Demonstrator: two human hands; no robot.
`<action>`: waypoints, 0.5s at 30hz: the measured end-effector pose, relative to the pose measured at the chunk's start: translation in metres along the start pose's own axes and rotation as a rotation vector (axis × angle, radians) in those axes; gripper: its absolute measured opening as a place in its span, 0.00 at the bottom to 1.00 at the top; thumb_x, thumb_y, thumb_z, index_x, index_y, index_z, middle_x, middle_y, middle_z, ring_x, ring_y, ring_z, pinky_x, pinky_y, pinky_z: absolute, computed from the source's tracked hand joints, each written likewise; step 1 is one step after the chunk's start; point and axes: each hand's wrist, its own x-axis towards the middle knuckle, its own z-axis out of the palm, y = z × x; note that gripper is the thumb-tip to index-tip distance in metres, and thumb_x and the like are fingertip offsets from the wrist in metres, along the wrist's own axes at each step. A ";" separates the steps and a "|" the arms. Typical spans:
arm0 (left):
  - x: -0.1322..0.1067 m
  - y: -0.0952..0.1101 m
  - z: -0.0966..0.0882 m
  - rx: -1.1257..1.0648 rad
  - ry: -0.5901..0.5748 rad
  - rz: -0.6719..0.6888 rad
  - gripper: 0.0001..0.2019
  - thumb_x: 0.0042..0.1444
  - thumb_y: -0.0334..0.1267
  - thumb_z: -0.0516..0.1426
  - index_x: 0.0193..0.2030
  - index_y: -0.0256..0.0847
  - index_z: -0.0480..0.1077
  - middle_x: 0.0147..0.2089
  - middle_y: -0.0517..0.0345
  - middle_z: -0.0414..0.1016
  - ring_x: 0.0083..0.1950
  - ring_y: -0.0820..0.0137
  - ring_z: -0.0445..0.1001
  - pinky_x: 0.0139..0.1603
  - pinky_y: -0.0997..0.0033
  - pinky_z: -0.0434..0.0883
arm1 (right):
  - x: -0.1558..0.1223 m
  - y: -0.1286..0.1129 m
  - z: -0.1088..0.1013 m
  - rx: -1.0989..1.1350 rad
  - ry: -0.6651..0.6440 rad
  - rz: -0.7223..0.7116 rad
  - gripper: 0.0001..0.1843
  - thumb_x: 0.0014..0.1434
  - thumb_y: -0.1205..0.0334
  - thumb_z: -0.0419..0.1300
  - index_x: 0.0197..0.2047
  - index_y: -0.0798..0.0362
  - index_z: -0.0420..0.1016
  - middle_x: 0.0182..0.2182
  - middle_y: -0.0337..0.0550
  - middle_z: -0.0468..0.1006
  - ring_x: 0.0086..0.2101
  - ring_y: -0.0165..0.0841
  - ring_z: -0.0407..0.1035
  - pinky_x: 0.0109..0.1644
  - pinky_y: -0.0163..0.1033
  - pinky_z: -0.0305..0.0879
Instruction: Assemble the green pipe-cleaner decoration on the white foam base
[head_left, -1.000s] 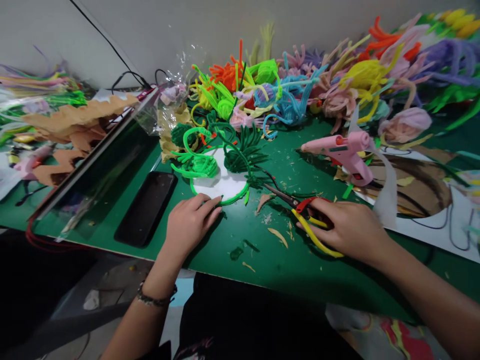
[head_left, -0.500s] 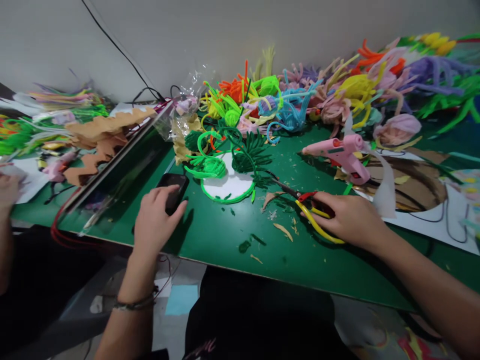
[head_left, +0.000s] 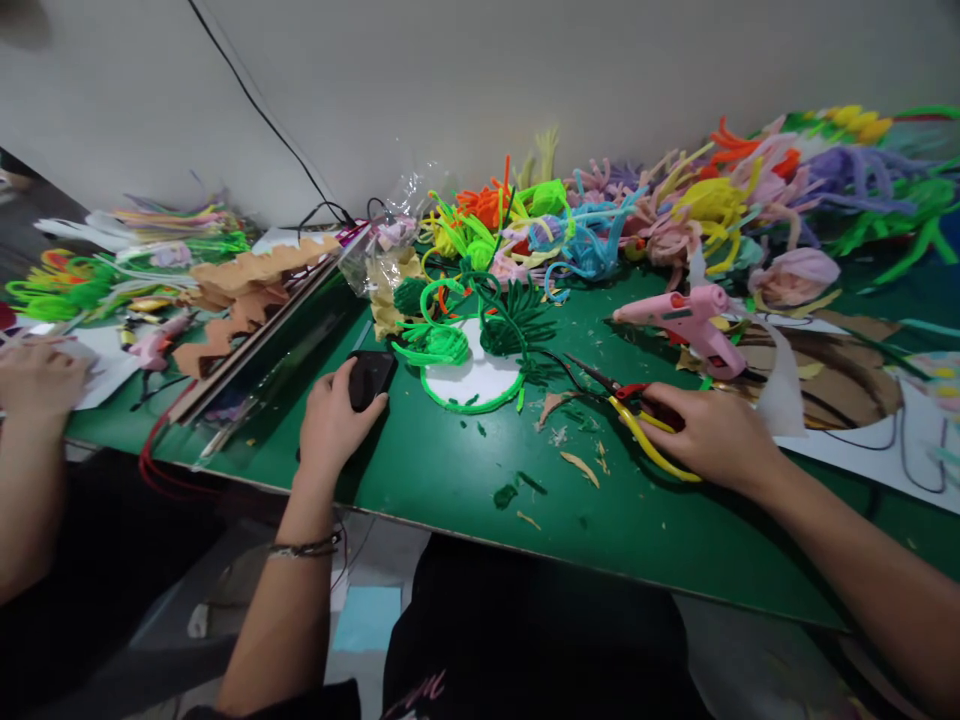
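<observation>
My left hand (head_left: 334, 418) is closed around the near end of a black phone (head_left: 371, 378), thumb on one side and fingers on the other. The phone seems tilted up off the green table. In my right hand (head_left: 716, 435) are scissors (head_left: 637, 412) with yellow and red handles, their blades parted and pointing left. Between the hands lies a white disc (head_left: 472, 385) edged with green pipe cleaner. Two swan-like pipe cleaner figures stand on it, a bright green one (head_left: 442, 347) and a dark green one (head_left: 517, 325).
A pink glue gun (head_left: 690, 318) lies beyond my right hand. Colourful pipe cleaner bundles (head_left: 592, 235) line the wall. Brown cut card (head_left: 251, 275) and clear-wrapped boards (head_left: 255, 350) lie left. Scraps (head_left: 581, 467) dot the green table (head_left: 450, 490). Another person's hand (head_left: 45, 378) rests far left.
The camera view has shifted, so the whole scene sits a little lower, the left side also further right. Both hands keep their holds on the phone and the scissors.
</observation>
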 end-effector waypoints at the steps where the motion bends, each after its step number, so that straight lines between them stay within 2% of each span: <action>1: 0.002 0.001 0.000 -0.004 -0.009 -0.009 0.28 0.47 0.49 0.53 0.55 0.39 0.59 0.45 0.41 0.67 0.48 0.53 0.67 0.43 0.56 0.67 | 0.000 0.000 0.000 0.005 0.003 -0.001 0.15 0.51 0.54 0.48 0.30 0.53 0.72 0.19 0.42 0.74 0.21 0.35 0.67 0.21 0.33 0.47; 6: 0.008 0.005 -0.001 -0.046 -0.076 -0.086 0.31 0.45 0.48 0.54 0.56 0.37 0.57 0.49 0.41 0.65 0.52 0.52 0.64 0.48 0.54 0.65 | 0.001 0.003 0.005 0.045 0.052 0.018 0.17 0.50 0.52 0.48 0.29 0.52 0.72 0.19 0.42 0.74 0.20 0.34 0.67 0.21 0.33 0.47; 9: 0.009 -0.001 -0.003 -0.133 -0.089 -0.073 0.31 0.45 0.48 0.54 0.56 0.35 0.57 0.51 0.42 0.63 0.54 0.55 0.62 0.53 0.55 0.62 | 0.002 0.004 0.005 0.076 0.067 0.070 0.16 0.49 0.52 0.48 0.28 0.52 0.72 0.19 0.43 0.74 0.19 0.34 0.67 0.21 0.34 0.49; 11: 0.006 -0.010 -0.005 -0.216 -0.054 -0.031 0.30 0.45 0.47 0.53 0.54 0.33 0.58 0.51 0.42 0.63 0.54 0.56 0.62 0.54 0.56 0.61 | 0.002 0.004 0.004 0.090 0.056 0.098 0.16 0.49 0.52 0.48 0.27 0.52 0.72 0.19 0.43 0.74 0.20 0.35 0.66 0.21 0.34 0.49; 15: -0.003 -0.030 -0.007 -0.284 0.090 -0.001 0.27 0.47 0.49 0.50 0.52 0.35 0.60 0.48 0.43 0.64 0.51 0.57 0.64 0.52 0.55 0.62 | 0.004 0.004 0.003 0.083 0.042 0.118 0.16 0.48 0.52 0.48 0.27 0.52 0.71 0.19 0.44 0.74 0.20 0.37 0.67 0.21 0.34 0.50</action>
